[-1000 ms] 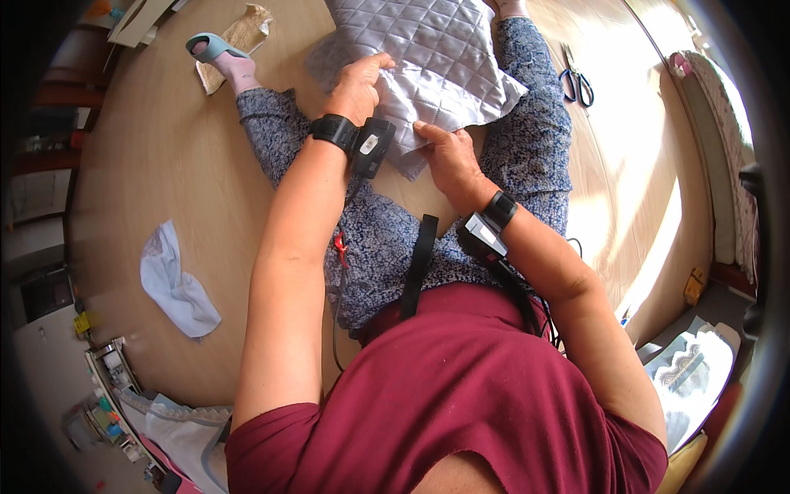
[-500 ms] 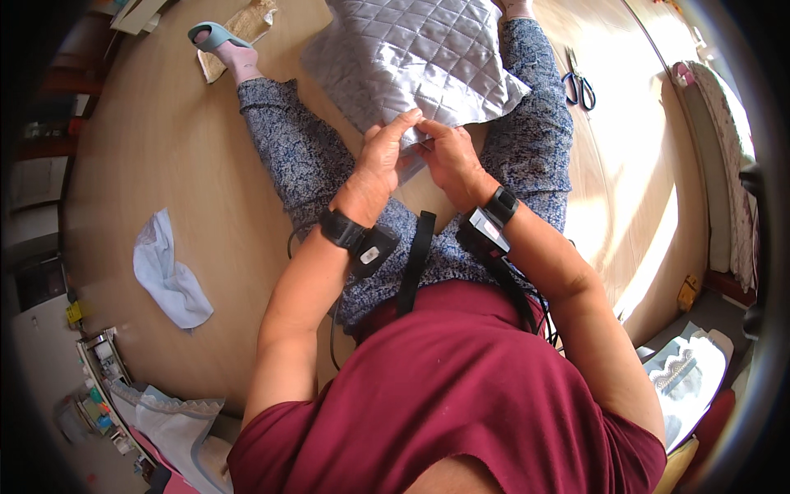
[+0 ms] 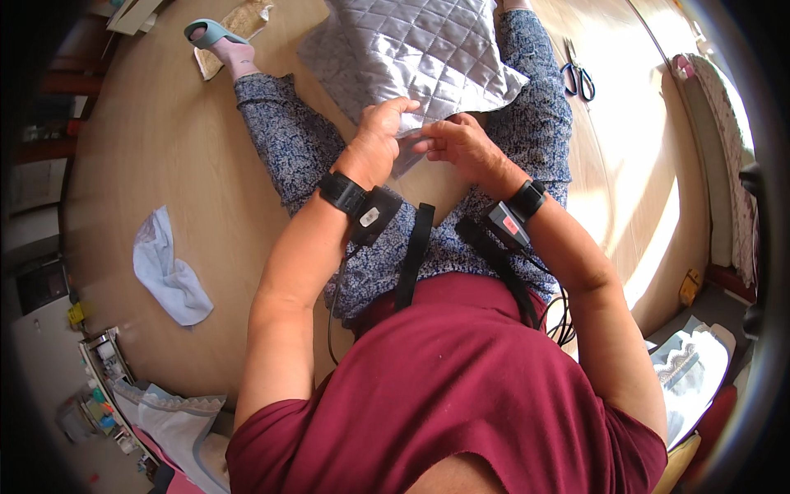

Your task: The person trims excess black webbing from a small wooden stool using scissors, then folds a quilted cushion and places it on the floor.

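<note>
A silvery-grey quilted cloth (image 3: 428, 62) with diamond stitching spreads between my legs, its near corner drawn toward me. My left hand (image 3: 375, 138) is closed on that near edge, thumb on top and fingers underneath. Just right of it, my right hand (image 3: 465, 146) has its thumb and forefinger drawn together beside the cloth's edge. Whatever lies between those fingertips, if anything, is too small to make out. A flap of greyish cloth (image 3: 406, 158) hangs below the hands.
Scissors (image 3: 578, 74) with dark blue handles lie right of my right leg. A pale blue crumpled cloth (image 3: 171, 272) is on the floor at left. Near my slippered left foot is a brown-and-white piece (image 3: 239, 26). A padded cushion (image 3: 717, 156) stands far right.
My right hand has drawn back a little to the right from the cloth's edge, and its wrist has turned. My left hand stays on the cloth with its thumb lower.
</note>
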The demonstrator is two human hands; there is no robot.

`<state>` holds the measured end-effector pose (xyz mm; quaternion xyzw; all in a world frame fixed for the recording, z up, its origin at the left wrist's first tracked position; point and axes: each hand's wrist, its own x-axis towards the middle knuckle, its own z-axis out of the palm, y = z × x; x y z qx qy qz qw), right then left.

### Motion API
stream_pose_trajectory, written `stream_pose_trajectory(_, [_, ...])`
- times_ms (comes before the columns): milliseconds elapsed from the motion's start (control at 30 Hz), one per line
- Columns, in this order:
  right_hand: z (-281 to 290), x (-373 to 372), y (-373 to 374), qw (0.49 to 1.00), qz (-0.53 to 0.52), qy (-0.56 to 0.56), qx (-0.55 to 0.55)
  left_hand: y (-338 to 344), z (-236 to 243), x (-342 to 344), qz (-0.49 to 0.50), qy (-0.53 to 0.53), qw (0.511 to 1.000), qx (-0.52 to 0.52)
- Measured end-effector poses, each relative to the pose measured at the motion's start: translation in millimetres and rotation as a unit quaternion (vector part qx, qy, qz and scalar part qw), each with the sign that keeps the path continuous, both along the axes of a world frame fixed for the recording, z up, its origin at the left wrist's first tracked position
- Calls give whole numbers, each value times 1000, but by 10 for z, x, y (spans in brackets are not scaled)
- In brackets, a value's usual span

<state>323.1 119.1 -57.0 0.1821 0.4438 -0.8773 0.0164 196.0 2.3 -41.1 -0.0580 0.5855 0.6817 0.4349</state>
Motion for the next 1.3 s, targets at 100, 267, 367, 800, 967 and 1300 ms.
stream_pose_trajectory(100, [-62,78,94,953,6,-44,299,-19,44,-43,-41,-27,999,-14])
stream_pose_trajectory(267, [-246,55,5,792,-132,-8,597,-23,95,-87,-75,-24,995,-54])
stream_pose_trajectory(367, [-289,-29,-58,750,-207,95,621,-12,149,-74,-83,-19,995,-58])
stream_pose_trajectory(800, [-226,-135,-9,658,-234,119,706,112,102,-146,-48,-59,992,-100])
stream_pose_trajectory(967, [-253,-145,5,648,-212,125,721,78,88,-168,-69,-57,990,-105])
stream_pose_trajectory(1300, [-180,-208,-8,695,-208,152,671,87,238,-158,-62,-63,989,-116])
